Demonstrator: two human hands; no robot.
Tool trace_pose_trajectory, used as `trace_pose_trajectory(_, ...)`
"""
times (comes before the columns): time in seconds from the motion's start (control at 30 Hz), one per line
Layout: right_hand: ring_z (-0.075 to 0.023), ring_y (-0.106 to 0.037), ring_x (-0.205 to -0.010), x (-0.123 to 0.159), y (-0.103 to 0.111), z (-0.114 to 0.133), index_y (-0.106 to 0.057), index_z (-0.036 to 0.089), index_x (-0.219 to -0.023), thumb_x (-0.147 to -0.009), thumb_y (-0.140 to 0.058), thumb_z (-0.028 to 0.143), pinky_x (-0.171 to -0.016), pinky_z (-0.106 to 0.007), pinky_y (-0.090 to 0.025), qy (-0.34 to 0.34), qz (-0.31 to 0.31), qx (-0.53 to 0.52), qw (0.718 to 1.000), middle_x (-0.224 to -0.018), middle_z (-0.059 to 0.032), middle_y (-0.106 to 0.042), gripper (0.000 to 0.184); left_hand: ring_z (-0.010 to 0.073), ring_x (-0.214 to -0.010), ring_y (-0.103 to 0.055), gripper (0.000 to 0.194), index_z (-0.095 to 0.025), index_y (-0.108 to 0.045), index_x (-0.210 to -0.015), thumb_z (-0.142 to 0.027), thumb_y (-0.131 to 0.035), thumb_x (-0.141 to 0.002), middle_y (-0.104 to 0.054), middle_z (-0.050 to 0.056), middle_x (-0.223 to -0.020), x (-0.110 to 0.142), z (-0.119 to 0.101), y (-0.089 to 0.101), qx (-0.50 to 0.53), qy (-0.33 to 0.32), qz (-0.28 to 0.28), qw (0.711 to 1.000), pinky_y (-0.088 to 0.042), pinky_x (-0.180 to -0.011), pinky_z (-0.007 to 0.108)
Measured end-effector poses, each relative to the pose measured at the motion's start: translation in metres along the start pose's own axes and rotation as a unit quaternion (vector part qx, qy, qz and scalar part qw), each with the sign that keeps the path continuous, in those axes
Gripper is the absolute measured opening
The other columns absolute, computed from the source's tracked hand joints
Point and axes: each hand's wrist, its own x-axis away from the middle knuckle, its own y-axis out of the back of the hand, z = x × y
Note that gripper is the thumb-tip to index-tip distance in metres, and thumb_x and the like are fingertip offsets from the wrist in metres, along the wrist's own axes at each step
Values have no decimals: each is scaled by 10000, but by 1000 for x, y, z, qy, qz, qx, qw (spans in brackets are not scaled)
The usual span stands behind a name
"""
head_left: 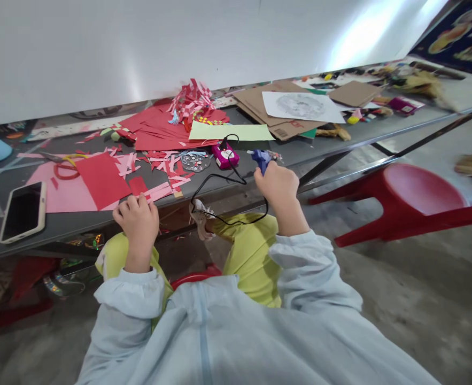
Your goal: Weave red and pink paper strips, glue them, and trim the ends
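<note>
My right hand (pixel 278 184) grips a blue glue gun (pixel 261 159) just off the table's front edge, its nozzle toward the left. A black cord (pixel 215 175) loops from the glue gun to a magenta power socket (pixel 225 155) on the table. My left hand (pixel 138 222) rests at the table's edge, fingers slightly apart, with nothing visible in it. Beside its fingertips lie a small red paper piece (pixel 138 186) and pink paper strips (pixel 159 191). A red paper sheet (pixel 104 181) lies on a pink sheet (pixel 61 195) to the left, near yellow-and-red-handled scissors (pixel 68 165).
A phone (pixel 23 212) lies at the table's left edge. Red sheets (pixel 155 125), a pale green strip (pixel 230 131), cardboard (pixel 255 104) and a printed white sheet (pixel 303 106) lie farther back. A red plastic stool (pixel 404 198) stands at right.
</note>
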Motion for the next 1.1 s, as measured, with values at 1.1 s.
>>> trace_pose_trajectory(1.1, -398, -651, -1105, -42, 5, 22, -609, -46, -1200, -949, -482, 345, -881, -469, -496, -24, 24, -54, 998, -1157, -331, -658, 482, 325, -1103, -532, 437, -137, -649, -1252, -311, -412, -929, -614, 183, -1190, 7, 6, -5, 48, 29, -33, 998, -320, -995, 477)
